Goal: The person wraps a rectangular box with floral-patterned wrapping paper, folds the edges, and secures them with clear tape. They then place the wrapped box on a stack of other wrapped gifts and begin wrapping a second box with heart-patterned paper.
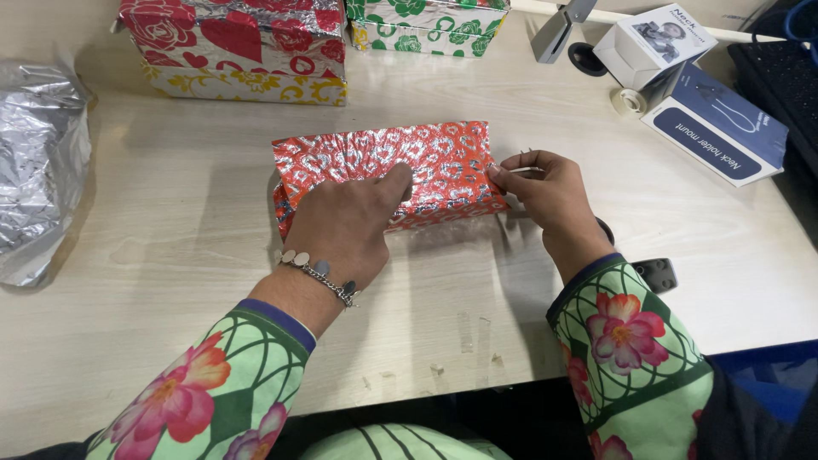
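A box wrapped in shiny red and silver paper (383, 162) lies in the middle of the pale wooden table (170, 238). My left hand (345, 223) rests flat on its near side, fingers pressing the paper on top. At the box's right end, my right hand (545, 194) pinches a small strip, seemingly clear tape, against the paper fold. A beaded bracelet circles my left wrist. Both sleeves are green with pink flowers.
Two wrapped boxes stand at the back: a red rose-patterned one (239, 47) and a green-patterned one (426, 25). Crumpled silver foil (38, 162) lies at the left edge. A tape roll (629, 100), a white carton (652, 43) and a blue carton (720, 128) sit at the right.
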